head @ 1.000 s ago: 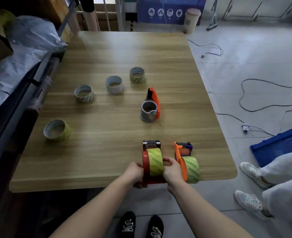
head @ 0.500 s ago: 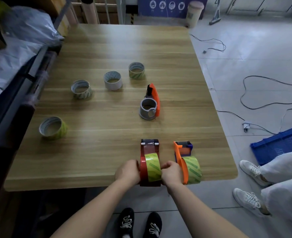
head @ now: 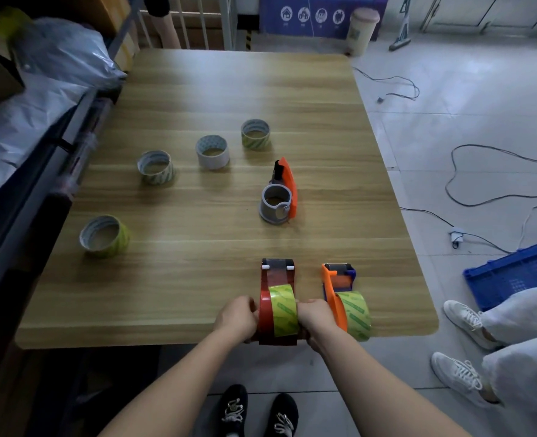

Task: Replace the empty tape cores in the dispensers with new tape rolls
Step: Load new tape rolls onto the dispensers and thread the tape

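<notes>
Head view of left hand (head: 237,316) and right hand (head: 316,316) curled round red dispenser (head: 265,313) at near table (head: 197,279) edge, flanking green roll (head: 283,310); best to press roll squarely home, frame braced.

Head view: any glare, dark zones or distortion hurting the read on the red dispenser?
Head view: wide-angle bowing curves the edges of the light wooden table; the dark metal shelf at left is underexposed; soft sheen on the table's far half; the red plastic tape dispenser and its yellow-green tape roll read clearly.

Upright red dispenser (head: 264,316) holds a green tape roll (head: 283,310).
</notes>
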{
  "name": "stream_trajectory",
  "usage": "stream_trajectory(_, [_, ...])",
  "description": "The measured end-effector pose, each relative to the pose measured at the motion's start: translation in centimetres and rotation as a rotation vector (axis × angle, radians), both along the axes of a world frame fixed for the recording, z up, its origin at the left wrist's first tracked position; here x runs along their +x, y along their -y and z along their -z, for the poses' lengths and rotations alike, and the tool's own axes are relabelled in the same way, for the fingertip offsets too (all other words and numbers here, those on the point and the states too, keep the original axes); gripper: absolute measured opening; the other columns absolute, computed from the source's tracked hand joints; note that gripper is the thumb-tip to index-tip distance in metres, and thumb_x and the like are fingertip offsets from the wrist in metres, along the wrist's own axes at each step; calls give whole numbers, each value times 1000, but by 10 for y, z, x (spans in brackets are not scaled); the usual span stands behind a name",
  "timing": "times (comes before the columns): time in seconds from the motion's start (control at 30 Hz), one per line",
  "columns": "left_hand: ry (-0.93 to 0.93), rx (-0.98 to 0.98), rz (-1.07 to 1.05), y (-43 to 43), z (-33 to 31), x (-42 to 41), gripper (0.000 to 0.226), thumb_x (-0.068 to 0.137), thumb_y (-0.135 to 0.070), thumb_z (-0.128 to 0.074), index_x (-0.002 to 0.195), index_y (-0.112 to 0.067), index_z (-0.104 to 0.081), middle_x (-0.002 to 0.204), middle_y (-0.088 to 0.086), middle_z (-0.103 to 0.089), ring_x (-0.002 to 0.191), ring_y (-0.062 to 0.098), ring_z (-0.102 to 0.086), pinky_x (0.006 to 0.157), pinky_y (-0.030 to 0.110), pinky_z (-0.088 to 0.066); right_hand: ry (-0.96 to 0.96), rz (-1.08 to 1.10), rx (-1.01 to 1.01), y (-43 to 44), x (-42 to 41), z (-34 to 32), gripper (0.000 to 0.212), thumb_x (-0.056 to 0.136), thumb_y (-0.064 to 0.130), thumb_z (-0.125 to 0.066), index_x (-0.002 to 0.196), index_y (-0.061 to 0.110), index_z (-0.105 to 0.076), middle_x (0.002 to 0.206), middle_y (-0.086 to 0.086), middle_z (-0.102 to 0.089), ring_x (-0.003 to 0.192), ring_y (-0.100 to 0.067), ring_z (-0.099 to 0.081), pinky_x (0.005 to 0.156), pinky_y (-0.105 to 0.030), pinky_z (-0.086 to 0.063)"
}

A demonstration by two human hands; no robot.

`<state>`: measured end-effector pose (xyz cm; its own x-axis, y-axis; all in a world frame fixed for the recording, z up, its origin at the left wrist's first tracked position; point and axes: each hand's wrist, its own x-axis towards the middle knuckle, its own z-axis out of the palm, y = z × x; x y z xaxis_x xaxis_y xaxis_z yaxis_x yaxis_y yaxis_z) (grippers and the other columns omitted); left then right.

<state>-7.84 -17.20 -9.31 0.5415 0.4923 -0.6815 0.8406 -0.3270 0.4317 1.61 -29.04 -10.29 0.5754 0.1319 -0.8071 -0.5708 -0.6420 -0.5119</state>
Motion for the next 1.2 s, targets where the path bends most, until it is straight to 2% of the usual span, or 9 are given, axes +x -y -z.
stream_trajectory(0.13, [31, -110, -141, 5, -6, -4, 34, 98, -33, -42, 71, -14, -51, 64, 11, -66, 50, 25, -63, 49, 30, -53, 119, 28, -39, -7, -4, -4, 46, 98, 45, -36, 72, 15, -59, 66, -5, -55, 70, -26, -55, 62, -31, -40])
stream_trajectory(0.2, [66, -289, -283, 11, -10, -4, 37, 100, -33, -37, 77, -8, -53, 56, 13, -61, 41, 25, -60, 44, 31, -52, 102, 53, -36, -7, -9, -9, 53, 98, 51, -30, 72, 14, -57, 60, -6, -53, 61, -25, -54, 57, -30, -39])
stream_trajectory(0.3, [75, -398, -354, 13, -10, -2, 37, 100, -35, -34, 91, -6, -55, 62, 18, -63, 44, 29, -62, 49, 35, -54, 26, 83, -5, -10, -20, -13, 57, 98, 53, -30, 77, 9, -60, 55, -6, -48, 49, -21, -48, 46, -26, -37])
stream_trajectory(0.43, [73, -433, -356, 12, -8, -3, 37, 100, -35, -34, 102, -5, -56, 64, 17, -63, 44, 29, -63, 51, 36, -55, 72, -17, 18, -15, -23, -11, 55, 99, 51, -31, 103, 8, -66, 91, -14, -66, 87, -33, -63, 67, -36, -51])
stream_trajectory(0.57, [81, -418, -333, 11, -7, -3, 34, 100, -34, -32, 102, -8, -55, 63, 16, -61, 44, 29, -62, 54, 40, -58, 142, -65, 11, -14, -21, -12, 54, 101, 47, -31, 103, 7, -67, 96, -15, -66, 94, -34, -62, 76, -38, -50])
stream_trajectory(0.8, [80, -276, -238, 6, -19, -4, 32, 101, -31, -33, 81, -13, -51, 65, 13, -60, 52, 28, -59, 57, 42, -56, 396, -219, -97, -12, -2, -32, 41, 102, 36, -33, 95, 8, -61, 97, -11, -63, 88, -25, -55, 74, -30, -39])
stream_trajectory(0.87, [49, -110, -125, 0, -26, -3, 32, 99, -33, -39, 75, -15, -49, 78, 13, -64, 66, 31, -63, 61, 37, -52, 497, -314, -138, -13, 3, -39, 33, 101, 37, -38, 89, 13, -57, 94, -9, -64, 86, -24, -56, 70, -30, -38])
stream_trajectory(0.97, [13, 72, -7, -12, -39, -3, 27, 95, -41, -45, 86, -18, -57, 98, 10, -68, 88, 29, -63, 68, 30, -45, 631, -464, -154, -19, 7, -57, 24, 98, 37, -46, 92, 17, -58, 88, 0, -62, 81, -18, -57, 64, -28, -39])
stream_trajectory(1.2, [-49, 373, 27, -49, -77, -24, 22, 93, -44, -48, 96, -26, -61, 98, 0, -66, 86, 19, -58, 75, 32, -51, 768, -869, -146, -60, 10, -91, 28, 90, 36, -55, 111, 19, -60, 115, -5, -63, 109, -25, -57, 89, -37, -49])
